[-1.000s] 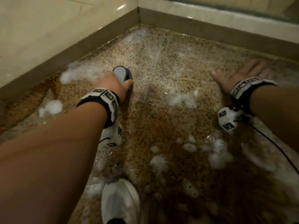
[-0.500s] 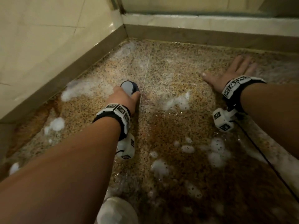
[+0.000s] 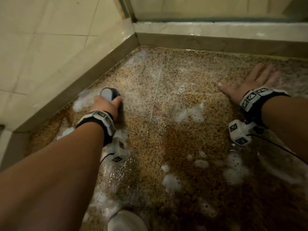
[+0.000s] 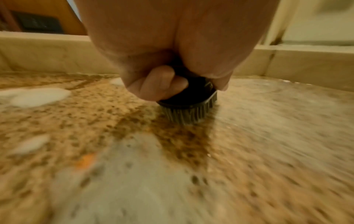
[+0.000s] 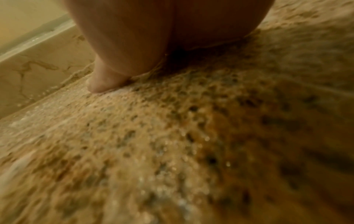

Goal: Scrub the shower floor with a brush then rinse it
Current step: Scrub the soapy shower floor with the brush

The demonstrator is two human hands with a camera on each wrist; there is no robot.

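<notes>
Right now the shower floor (image 3: 191, 130) fills almost my whole head view, speckled stone, wet and shiny, with a grout line running from centre toward twelve o'clock. The beige wall tiles (image 3: 50, 47) close it off from nine to eleven o'clock, and a raised curb (image 3: 216, 29) runs across at twelve.

Clumps of foam (image 3: 191, 112) sit near the centre, more at five o'clock and some at nine, hard against the skirting.

My right hand (image 3: 250, 84) lies at two o'clock, fingers straight and spread flat on the wet stone, holding nothing; I judge it a brace.

My left hand (image 3: 106, 105) is at nine o'clock, its fingers (image 4: 159, 84) curled tightly round the brush (image 4: 189, 104), whose bristles stand on the floor beside the left skirting.

Against the view a second ago, the brush has travelled from beside the grout line out leftward into the foam by the wall, while the right hand stayed planted. I read that as scrubbing still under way, working the left edge; foam lies everywhere, so rinsing has not begun.
</notes>
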